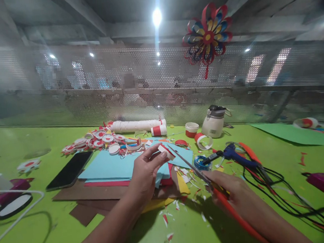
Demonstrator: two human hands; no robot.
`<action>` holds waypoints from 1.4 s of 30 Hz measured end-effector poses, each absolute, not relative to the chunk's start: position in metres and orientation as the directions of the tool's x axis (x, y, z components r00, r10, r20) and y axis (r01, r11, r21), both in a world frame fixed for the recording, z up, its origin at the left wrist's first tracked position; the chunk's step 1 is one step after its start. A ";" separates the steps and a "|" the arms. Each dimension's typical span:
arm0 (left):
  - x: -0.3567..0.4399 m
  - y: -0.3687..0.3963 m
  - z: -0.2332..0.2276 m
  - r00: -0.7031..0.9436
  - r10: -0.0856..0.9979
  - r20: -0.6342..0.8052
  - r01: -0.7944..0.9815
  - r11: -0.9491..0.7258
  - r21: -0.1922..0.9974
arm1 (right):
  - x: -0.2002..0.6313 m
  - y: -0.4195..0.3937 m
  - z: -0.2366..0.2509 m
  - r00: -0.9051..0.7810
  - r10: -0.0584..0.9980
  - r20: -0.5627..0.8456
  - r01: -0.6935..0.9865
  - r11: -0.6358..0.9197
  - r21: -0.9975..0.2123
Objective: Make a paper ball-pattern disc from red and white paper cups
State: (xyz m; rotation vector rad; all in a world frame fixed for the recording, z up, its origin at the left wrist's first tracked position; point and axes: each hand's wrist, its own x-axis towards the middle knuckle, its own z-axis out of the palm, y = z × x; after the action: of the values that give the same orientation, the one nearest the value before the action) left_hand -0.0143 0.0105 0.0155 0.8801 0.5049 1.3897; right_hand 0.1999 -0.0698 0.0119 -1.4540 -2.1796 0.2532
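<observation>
My left hand [146,172] pinches a small red-and-white paper piece [165,150] between thumb and fingers, above a stack of coloured paper sheets [112,167]. My right hand [230,191] grips orange-handled scissors [193,168], whose blades point up and left, with the tip at the paper piece. Red and white paper scraps [170,211] lie on the green table [47,237] under both hands.
A black phone [70,170] lies left of the paper. Several red-and-white paper rings [101,139], a white roll [136,125] and a white jug [214,122] stand behind. A blue glue gun [235,154] with black cables sits right. A paper pinwheel [207,34] hangs on the mesh.
</observation>
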 end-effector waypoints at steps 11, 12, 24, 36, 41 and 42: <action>-0.012 0.009 0.016 0.152 0.972 0.177 -0.608 -0.049 0.792 | 0.201 -0.072 0.007 -0.274 0.920 0.279 0.845 0.369 -0.387; -0.012 0.010 0.016 0.150 0.974 0.172 -0.604 -0.047 0.795 | 0.202 -0.073 0.007 -0.265 0.922 0.281 0.853 0.360 -0.378; -0.016 0.016 0.012 -0.023 0.931 0.364 -0.320 -0.352 0.879 | 0.205 -0.068 0.006 -0.228 0.867 0.443 0.829 0.412 -0.379; -0.012 0.010 0.006 -0.053 0.729 0.683 -0.100 -0.684 0.722 | 0.207 -0.054 0.002 -0.140 0.918 0.371 0.820 0.318 -0.477; -0.010 0.005 0.004 0.011 0.725 0.688 -0.103 -0.684 0.722 | 0.198 -0.057 0.006 -0.168 0.925 0.342 0.778 0.337 -0.530; -0.009 0.004 0.004 0.016 0.725 0.688 -0.095 -0.684 0.723 | 0.195 -0.058 0.007 -0.176 0.928 0.330 0.769 0.339 -0.542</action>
State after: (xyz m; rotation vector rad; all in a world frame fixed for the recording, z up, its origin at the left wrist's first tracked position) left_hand -0.0093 0.0040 0.0035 1.6905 0.6489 1.7337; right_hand 0.1951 -0.0577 0.0071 -1.4799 -1.9954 0.3348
